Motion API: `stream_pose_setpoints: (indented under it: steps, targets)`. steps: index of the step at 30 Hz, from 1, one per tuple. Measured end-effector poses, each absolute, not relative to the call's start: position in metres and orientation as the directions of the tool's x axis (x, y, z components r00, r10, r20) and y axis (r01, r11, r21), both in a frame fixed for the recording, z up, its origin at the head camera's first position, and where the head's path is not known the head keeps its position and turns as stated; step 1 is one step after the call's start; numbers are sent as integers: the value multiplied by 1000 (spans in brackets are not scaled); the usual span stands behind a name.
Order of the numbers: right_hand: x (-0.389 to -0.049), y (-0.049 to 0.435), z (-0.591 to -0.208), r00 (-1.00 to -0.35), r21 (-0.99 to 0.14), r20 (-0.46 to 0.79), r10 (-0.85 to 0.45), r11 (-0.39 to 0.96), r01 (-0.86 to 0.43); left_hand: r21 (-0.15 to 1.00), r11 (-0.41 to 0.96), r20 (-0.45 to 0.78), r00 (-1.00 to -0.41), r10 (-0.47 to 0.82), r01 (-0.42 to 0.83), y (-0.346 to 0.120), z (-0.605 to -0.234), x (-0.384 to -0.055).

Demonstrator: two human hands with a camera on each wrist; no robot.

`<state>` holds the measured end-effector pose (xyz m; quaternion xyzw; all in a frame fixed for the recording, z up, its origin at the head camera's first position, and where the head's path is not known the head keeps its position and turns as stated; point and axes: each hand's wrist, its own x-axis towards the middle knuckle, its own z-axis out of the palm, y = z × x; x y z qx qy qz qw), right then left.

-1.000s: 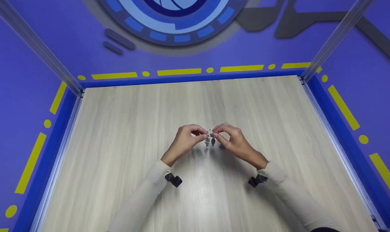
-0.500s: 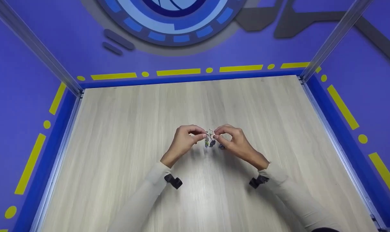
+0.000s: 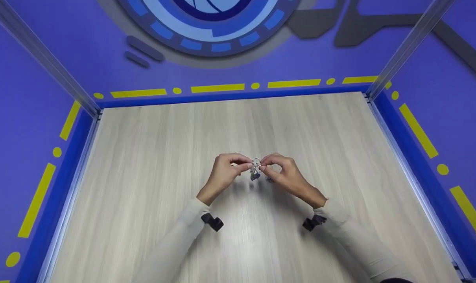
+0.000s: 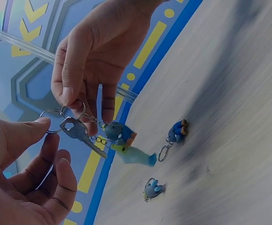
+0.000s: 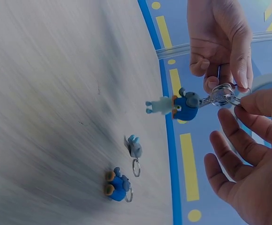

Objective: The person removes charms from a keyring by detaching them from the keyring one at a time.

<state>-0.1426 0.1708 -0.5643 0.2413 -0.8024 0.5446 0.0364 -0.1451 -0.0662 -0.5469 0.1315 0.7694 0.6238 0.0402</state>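
Text, labels, numbers — none readable | signs — yellow chevrons [image 4: 31, 35] on blue wall [image 4: 0, 89], left wrist view

"How is it lit?"
"In the head view, brightly, with pale glare low on the wood-grain surface [image 3: 242, 239] and soft shadows beside the forearms [image 3: 360, 239]. The keyrings [image 3: 255, 176] look too small for detail."
"And the wrist views?"
"Dimmer, bluish and hazy; a long, blurry-edged shadow crosses the surface."
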Motion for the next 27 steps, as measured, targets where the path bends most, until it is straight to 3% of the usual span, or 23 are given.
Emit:
stream_pose_setpoints:
  steps: [27]
  targets:
    - [-131,191,-575,-856,-832,328,-398,308,-462,970,193,96,-961,258,148,-74,-546,-142]
